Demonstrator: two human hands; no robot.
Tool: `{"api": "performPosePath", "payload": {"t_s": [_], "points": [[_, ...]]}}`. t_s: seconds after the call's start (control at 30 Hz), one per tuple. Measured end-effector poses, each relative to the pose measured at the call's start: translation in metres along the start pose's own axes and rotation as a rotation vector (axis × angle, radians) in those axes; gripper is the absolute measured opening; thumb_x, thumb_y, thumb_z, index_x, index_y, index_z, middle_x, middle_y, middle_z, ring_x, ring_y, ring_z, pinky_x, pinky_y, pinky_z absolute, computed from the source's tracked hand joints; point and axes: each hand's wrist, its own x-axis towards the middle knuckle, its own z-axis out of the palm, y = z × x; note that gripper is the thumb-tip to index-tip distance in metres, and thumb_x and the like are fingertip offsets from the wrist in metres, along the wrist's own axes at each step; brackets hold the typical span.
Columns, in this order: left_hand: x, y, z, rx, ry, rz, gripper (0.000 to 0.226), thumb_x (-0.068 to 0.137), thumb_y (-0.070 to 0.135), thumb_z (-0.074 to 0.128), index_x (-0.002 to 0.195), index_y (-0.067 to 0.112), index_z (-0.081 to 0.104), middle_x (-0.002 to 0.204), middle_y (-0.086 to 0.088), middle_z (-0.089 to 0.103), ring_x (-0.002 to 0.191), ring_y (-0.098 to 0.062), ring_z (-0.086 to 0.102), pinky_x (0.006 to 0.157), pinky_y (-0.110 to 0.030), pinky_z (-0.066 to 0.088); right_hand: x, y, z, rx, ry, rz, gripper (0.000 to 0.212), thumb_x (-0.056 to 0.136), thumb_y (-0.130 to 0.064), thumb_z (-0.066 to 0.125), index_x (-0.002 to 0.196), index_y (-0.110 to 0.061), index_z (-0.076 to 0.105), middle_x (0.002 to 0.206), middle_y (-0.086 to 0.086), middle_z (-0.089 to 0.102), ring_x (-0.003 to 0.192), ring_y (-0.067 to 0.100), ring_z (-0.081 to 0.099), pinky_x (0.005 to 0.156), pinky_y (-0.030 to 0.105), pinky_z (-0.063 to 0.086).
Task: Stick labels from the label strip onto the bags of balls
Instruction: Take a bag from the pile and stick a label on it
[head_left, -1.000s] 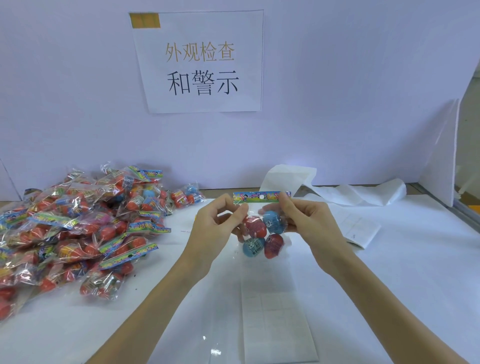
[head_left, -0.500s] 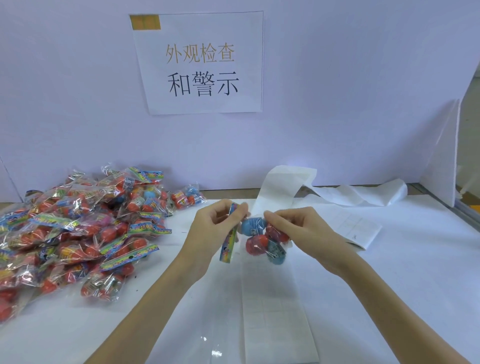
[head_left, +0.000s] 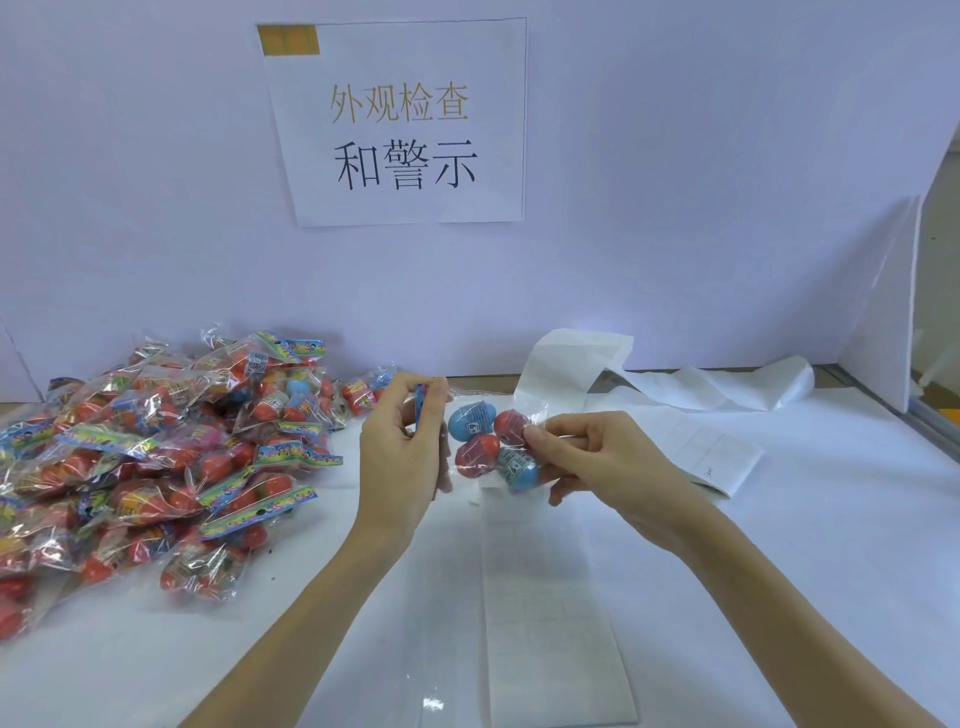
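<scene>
Head camera, looking forward and down: a white table (head_left: 779, 571) runs up to a pale wall carrying a paper sign (head_left: 400, 122) with printed Chinese characters. On the table's left side lies a large pile of bags (head_left: 156, 457), clear packets of mostly red balls with bright header cards. Down the middle, running away from the viewer, lies the label strip (head_left: 550, 597), a long white band whose far end loops up and trails off to the right (its individual labels are too faint to count).

Above the strip's far part, both hands hold one bag of balls (head_left: 491, 447) between them, clear of the table. It contains two blue and two red balls. The left hand (head_left: 400, 457) pinches the bag's colourful header card (head_left: 422, 405) between thumb and curled fingers. The right hand (head_left: 597, 462) pinches the opposite edge of the plastic with its fingertips (head_left: 535, 431).

The bag's long axis lies sideways, header to the left, so it is stretched flat between the two grips. The strip lies directly beneath and toward the viewer; the right hand looks the better placed to let go and peel a label, while the left keeps the bag steady.
</scene>
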Motion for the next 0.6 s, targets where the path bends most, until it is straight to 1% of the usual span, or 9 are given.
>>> {"api": "performPosePath", "payload": {"t_s": [0.03,0.1,0.2,0.27,0.33,0.4,0.47,0.53,0.6], "points": [[0.0,0.001,0.0,0.038,0.003,0.038,0.019,0.104,0.035,0.057,0.091,0.023,0.062,0.057,-0.003,0.055,0.042,-0.012,0.048,0.038,-0.019,0.038,0.0,0.0,-0.002,0.006,0.002,0.003,0.031,0.098,-0.033,0.069,0.104,-0.003,0.077,0.093,0.014,0.081,0.082,0.019,0.076,0.064,0.024,0.057],[0.001,0.002,0.001,0.078,0.007,0.097,0.015,0.104,0.03,0.059,0.092,0.021,0.064,0.061,-0.003,0.056,0.048,-0.013,0.05,0.044,-0.017,0.042,-0.001,-0.002,-0.006,0.013,0.004,-0.003,0.029,0.096,-0.031,0.071,0.103,-0.004,0.078,0.092,0.014,0.081,0.077,0.015,0.075,0.063,0.021,0.057],[0.001,0.002,0.002,0.058,0.024,0.102,0.015,0.105,0.026,0.058,0.092,0.021,0.063,0.06,-0.004,0.054,0.05,-0.013,0.049,0.047,-0.016,0.043,-0.001,-0.003,-0.004,0.099,0.0,-0.017,0.037,0.092,-0.039,0.072,0.105,-0.006,0.079,0.095,0.015,0.08,0.08,0.019,0.076,0.065,0.021,0.057],[0.001,0.001,0.001,0.035,0.047,0.093,0.016,0.107,0.026,0.057,0.092,0.021,0.061,0.053,0.001,0.05,0.048,-0.013,0.045,0.046,-0.017,0.039,-0.002,-0.003,-0.002,0.124,-0.085,0.016,0.041,0.095,-0.045,0.068,0.111,-0.008,0.078,0.101,0.015,0.08,0.088,0.025,0.077,0.067,0.022,0.057],[0.002,0.0,-0.001,0.018,0.058,0.088,0.017,0.107,0.025,0.056,0.091,0.021,0.06,0.05,0.005,0.046,0.046,-0.012,0.041,0.045,-0.017,0.036,-0.003,-0.001,-0.001,0.066,-0.179,0.033,0.036,0.099,-0.04,0.067,0.111,-0.007,0.075,0.104,0.015,0.08,0.09,0.025,0.078,0.067,0.022,0.056],[0.004,0.0,-0.003,0.036,0.047,0.091,0.017,0.107,0.026,0.057,0.091,0.021,0.06,0.049,0.004,0.045,0.044,-0.011,0.041,0.043,-0.017,0.034,-0.002,0.0,-0.003,0.052,-0.174,0.029,0.028,0.094,-0.032,0.074,0.103,-0.005,0.072,0.095,0.014,0.08,0.077,0.02,0.073,0.064,0.023,0.054],[0.006,0.001,-0.004,0.044,0.023,0.073,0.018,0.106,0.029,0.058,0.09,0.023,0.061,0.049,0.004,0.045,0.041,-0.013,0.045,0.038,-0.019,0.032,-0.001,0.001,-0.007,0.059,-0.137,0.021,0.025,0.089,-0.027,0.079,0.098,-0.006,0.067,0.082,0.012,0.076,0.065,0.016,0.063,0.061,0.022,0.052],[0.006,0.002,-0.006,0.023,0.011,0.043,0.02,0.106,0.031,0.058,0.088,0.023,0.061,0.047,0.006,0.042,0.039,-0.013,0.045,0.036,-0.019,0.03,-0.001,0.0,-0.013,0.041,-0.142,0.011,0.025,0.088,-0.026,0.079,0.097,-0.007,0.066,0.076,0.01,0.072,0.062,0.016,0.056,0.059,0.021,0.049],[0.007,0.002,-0.007,0.033,0.027,0.079,0.022,0.107,0.032,0.057,0.089,0.021,0.061,0.048,0.008,0.04,0.039,-0.012,0.042,0.039,-0.022,0.034,0.0,0.001,-0.015,0.008,-0.126,-0.033,0.021,0.091,-0.023,0.079,0.098,-0.007,0.068,0.076,0.009,0.072,0.062,0.016,0.057,0.06,0.022,0.049]]}}
